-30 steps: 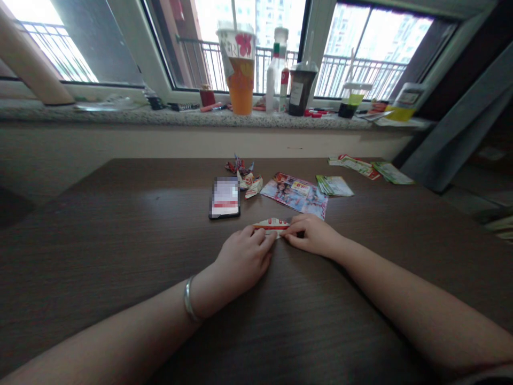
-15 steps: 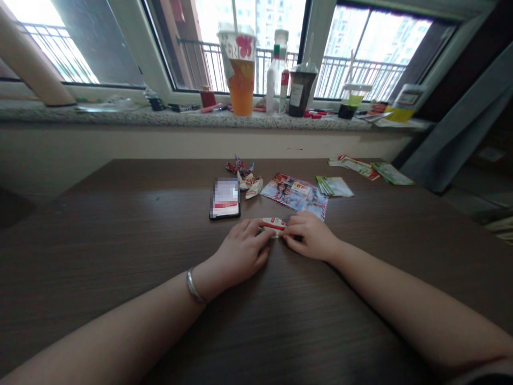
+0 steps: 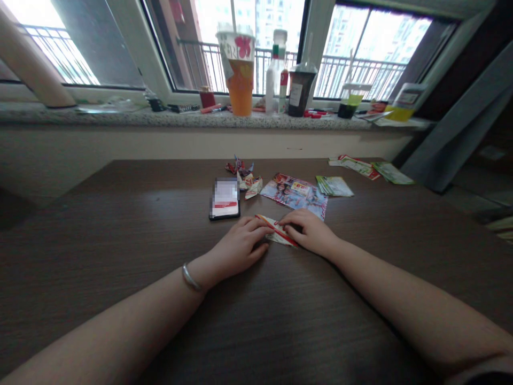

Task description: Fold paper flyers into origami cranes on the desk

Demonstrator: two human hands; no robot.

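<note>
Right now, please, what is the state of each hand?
Left hand: partly open, touching the folded paper.
Right hand: loosely curled, also touching it; whether gripping cannot be told.

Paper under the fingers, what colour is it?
Whitish paper with a red stripe, best in the head view.

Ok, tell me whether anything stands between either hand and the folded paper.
Nothing visible does: the left hand and the right hand both have fingers on the folded paper. The phone lies beyond the left hand and the printed sheet beyond the right, neither in between.
</note>
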